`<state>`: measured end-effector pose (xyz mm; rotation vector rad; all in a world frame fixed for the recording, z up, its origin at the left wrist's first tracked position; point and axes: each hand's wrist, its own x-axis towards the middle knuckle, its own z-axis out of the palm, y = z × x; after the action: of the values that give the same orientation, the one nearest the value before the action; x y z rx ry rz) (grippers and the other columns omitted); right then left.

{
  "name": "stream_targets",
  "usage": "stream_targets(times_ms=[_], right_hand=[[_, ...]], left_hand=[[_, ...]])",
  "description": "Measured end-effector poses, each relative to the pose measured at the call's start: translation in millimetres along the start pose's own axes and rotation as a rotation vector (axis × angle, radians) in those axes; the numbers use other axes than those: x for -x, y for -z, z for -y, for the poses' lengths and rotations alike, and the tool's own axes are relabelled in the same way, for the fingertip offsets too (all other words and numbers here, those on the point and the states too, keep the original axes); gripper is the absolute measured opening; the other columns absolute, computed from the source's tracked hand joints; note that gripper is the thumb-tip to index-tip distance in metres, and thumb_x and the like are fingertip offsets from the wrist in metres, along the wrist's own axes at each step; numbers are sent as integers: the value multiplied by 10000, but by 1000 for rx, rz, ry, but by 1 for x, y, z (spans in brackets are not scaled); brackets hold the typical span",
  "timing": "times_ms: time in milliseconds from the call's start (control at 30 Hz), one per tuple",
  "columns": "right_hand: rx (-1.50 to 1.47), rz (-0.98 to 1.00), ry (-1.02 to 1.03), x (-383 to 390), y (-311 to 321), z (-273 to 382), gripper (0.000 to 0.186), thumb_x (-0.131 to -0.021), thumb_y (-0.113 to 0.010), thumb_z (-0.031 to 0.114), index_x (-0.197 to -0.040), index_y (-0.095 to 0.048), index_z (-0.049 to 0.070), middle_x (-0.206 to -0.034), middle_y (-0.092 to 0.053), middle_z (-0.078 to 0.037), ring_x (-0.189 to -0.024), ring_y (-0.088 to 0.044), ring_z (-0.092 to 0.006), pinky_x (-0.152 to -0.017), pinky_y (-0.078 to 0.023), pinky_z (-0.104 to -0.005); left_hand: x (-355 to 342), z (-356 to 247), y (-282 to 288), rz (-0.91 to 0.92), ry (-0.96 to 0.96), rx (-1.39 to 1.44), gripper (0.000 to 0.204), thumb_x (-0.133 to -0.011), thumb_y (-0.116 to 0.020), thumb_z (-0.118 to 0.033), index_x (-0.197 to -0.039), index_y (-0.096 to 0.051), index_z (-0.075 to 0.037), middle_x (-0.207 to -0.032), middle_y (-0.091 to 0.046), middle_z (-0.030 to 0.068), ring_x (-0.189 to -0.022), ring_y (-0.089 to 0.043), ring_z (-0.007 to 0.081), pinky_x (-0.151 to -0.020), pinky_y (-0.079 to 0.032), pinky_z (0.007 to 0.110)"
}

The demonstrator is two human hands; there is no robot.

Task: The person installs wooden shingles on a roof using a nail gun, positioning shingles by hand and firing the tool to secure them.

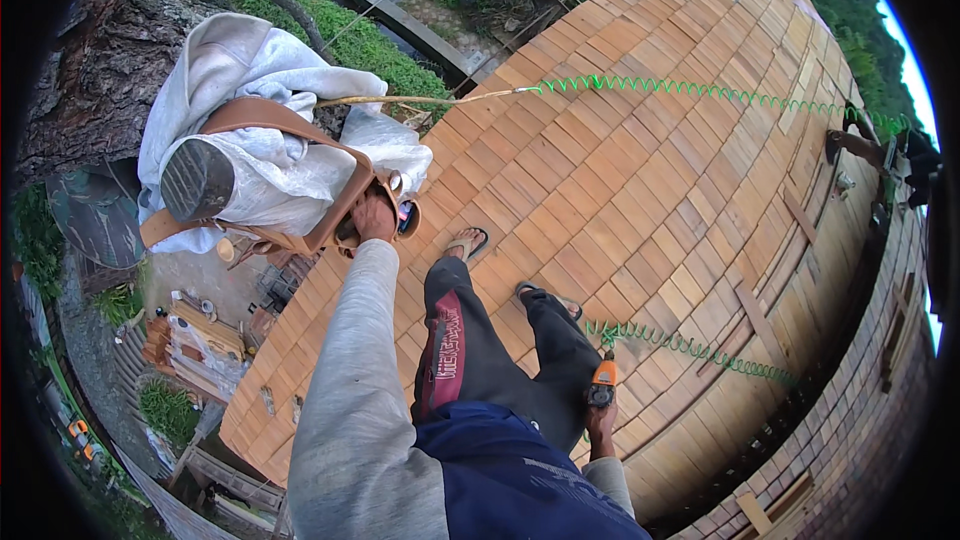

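Note:
My left hand reaches into a pouch of a brown leather tool belt. Its fingertips are hidden inside, so their grip does not show. The belt hangs with a light grey cloth around a cut post end. Low beside my right leg, my right hand is closed around an orange and black air tool, perhaps a nailer or stapler. A green coiled air hose joins the tool at its top.
I stand in flip-flops on a curved, sloping roof of wooden shingles. A second green coiled hose stretches across the far part. Loose wood strips lie at the right. Past the left roof edge, the ground lies far below.

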<state>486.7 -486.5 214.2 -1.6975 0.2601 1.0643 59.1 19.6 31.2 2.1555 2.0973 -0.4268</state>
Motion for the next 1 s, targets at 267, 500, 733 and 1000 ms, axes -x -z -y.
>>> stream_targets(times_ms=[267,500,733,1000], right_hand=[[384,-29,206,6,-15,-9,318,-1109,-463,342,-1220,-603,79,-1033,-672,-69,-893,-667,-220,-840,-599,-417],[605,-22,298,15,-27,-4,307,-1095,-500,195,-1365,-562,63,-1047,-635,-13,-904,-641,-155,-839,-581,-344],[536,-26,288,34,-39,10,649,-937,-648,106,-1539,-420,24,-1205,-691,-65,-1049,-663,-167,-918,-518,-288],[660,18,317,49,-70,22,540,-974,-581,18,-1501,-465,33,-1174,-657,-34,-1026,-633,-143,-907,-517,-278]], left_hand=[[-18,7,-10,204,-12,-208,331,-973,-536,-331,-1029,-831,-193,-1089,-787,40,-1256,-561,320,-1125,-276,514],[-33,-8,-8,286,143,-274,374,-1013,-488,-396,-1246,-740,-250,-1242,-726,-32,-1289,-507,208,-1115,-262,460],[-26,-14,-6,290,112,-243,353,-976,-533,-417,-1052,-810,-210,-1152,-760,-6,-1278,-524,226,-1097,-300,444],[-9,6,-20,120,-17,-119,266,-971,-578,-337,-1054,-781,-187,-1137,-752,29,-1208,-593,207,-1034,-378,412]])
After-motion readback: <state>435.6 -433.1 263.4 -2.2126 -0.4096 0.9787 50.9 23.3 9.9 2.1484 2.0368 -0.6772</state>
